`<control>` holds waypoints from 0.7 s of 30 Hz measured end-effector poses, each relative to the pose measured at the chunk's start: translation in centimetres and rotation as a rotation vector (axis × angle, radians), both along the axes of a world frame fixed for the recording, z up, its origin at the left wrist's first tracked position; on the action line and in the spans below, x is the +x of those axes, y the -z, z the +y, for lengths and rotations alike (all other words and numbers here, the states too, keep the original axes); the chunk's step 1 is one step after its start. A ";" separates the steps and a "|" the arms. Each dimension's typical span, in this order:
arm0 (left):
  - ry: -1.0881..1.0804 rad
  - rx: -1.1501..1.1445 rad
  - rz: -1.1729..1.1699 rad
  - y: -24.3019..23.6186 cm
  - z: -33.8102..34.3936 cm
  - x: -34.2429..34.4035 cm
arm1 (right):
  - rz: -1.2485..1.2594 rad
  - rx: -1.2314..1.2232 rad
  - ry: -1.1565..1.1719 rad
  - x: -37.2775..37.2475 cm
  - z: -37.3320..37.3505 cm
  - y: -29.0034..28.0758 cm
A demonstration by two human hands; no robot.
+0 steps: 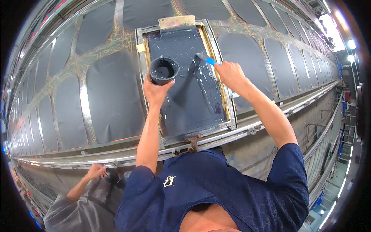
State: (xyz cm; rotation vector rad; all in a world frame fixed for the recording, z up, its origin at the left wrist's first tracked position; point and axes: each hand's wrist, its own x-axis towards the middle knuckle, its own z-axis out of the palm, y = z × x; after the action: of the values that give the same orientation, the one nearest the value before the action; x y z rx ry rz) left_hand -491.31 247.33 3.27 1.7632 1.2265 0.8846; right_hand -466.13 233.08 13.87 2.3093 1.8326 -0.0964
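My left hand (156, 92) is wrapped round a black cup (155, 80) with dark, wet paste inside. It tilts a little above the left part of a metal-edged printing screen (181, 112). My right hand (230, 74) grips the blue handle of a scraper (210, 61). The scraper's dark, smeared blade is over the screen, right of the cup; I cannot tell if it touches the surface. Glossy dark grey paste coats the screen in streaks and ridges. At the screen's far end rests a squeegee (177, 22) with a light, stained wooden grip.
A long table carries rows of dark grey rounded panels (112, 92) on both sides of the screen. A metal rail (251, 129) with bolts runs along the near edge. At lower left, a co-worker's hand (96, 171) is near the rail, below a grey sleeve.
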 end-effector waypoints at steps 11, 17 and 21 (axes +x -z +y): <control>0.212 0.165 0.155 1.6 -4.6 5.0 | 0.320 0.246 0.376 -4.6 -13.9 -10.0; 0.249 0.156 0.086 1.5 -7.4 8.4 | 0.267 0.285 0.279 -8.5 -17.2 -7.8; 0.158 0.199 0.137 0.0 -6.5 6.6 | 0.309 0.402 0.217 -7.9 -22.4 -8.0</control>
State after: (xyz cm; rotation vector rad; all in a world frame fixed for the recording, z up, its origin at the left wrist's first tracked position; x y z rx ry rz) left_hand -484.69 240.80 3.23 2.0787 1.0967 0.8287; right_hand -474.05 210.72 21.88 2.9134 1.8695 -0.1325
